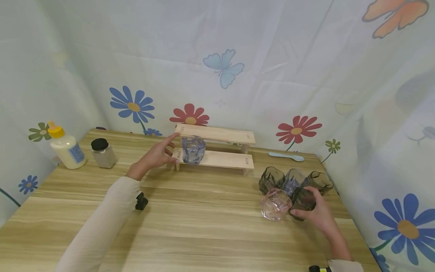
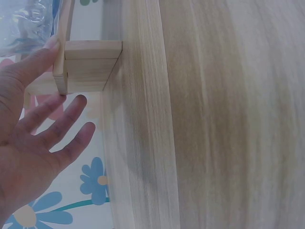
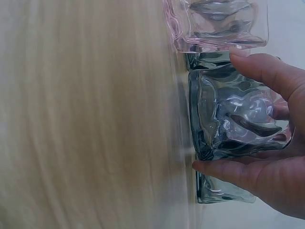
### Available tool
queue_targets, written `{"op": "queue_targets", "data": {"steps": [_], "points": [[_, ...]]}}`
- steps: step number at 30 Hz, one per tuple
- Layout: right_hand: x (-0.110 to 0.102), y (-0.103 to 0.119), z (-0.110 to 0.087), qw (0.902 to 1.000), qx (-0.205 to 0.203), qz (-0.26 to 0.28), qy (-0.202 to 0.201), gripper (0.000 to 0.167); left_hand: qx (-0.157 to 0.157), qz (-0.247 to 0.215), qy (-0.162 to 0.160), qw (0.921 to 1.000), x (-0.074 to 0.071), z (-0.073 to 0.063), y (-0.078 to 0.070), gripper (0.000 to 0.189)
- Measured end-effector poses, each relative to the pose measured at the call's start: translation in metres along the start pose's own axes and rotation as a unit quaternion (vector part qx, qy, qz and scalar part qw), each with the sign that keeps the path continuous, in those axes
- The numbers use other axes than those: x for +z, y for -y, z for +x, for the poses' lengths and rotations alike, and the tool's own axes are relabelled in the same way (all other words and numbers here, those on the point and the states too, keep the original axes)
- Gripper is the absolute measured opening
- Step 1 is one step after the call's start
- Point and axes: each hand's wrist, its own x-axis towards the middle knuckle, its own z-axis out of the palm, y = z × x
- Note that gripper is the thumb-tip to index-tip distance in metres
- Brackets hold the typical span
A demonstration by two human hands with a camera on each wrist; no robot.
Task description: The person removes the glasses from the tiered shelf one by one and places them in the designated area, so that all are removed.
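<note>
A two-tier wooden shelf point(image 1: 217, 158) stands at the back of the table, with a bluish clear glass point(image 1: 193, 150) at the left of its lower step. My left hand point(image 1: 157, 156) touches the shelf's left end. In the left wrist view its thumb point(image 2: 40, 62) lies against the board while the other fingers stretch out loosely. At the right, my right hand point(image 1: 317, 211) grips a dark grey-green glass point(image 3: 238, 112) between thumb and fingers. Around that one are a pink glass point(image 1: 276, 204), a bluish glass point(image 1: 294, 180) and two more dark glasses, one at the left point(image 1: 271, 179).
A pale blue spoon point(image 1: 286, 156) lies behind the glasses. On the left stand a glue bottle point(image 1: 69, 151) with a yellow cap and a small jar point(image 1: 103, 154) with a black lid. Patterned fabric point(image 1: 238, 94) hangs round the table's back and sides.
</note>
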Motion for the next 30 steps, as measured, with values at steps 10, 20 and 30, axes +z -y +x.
{"op": "queue_targets", "data": {"steps": [10, 20, 30], "points": [[0.0065, -0.0048, -0.001, 0.9998, 0.001, 0.017, -0.005, 0.101, 0.008, -0.002, 0.003, 1.0, 0.0016, 0.0008, 0.0005, 0.101], [0.0078, -0.0079, 0.0039, 0.9997, 0.002, 0.025, 0.003, 0.101, 0.003, 0.003, -0.002, 1.0, 0.0012, 0.0008, 0.0012, 0.102], [0.0062, -0.0053, 0.0057, 0.9994, 0.002, 0.028, 0.02, 0.103, 0.003, 0.003, -0.002, 1.0, 0.0002, -0.0005, 0.0, 0.102]]}}
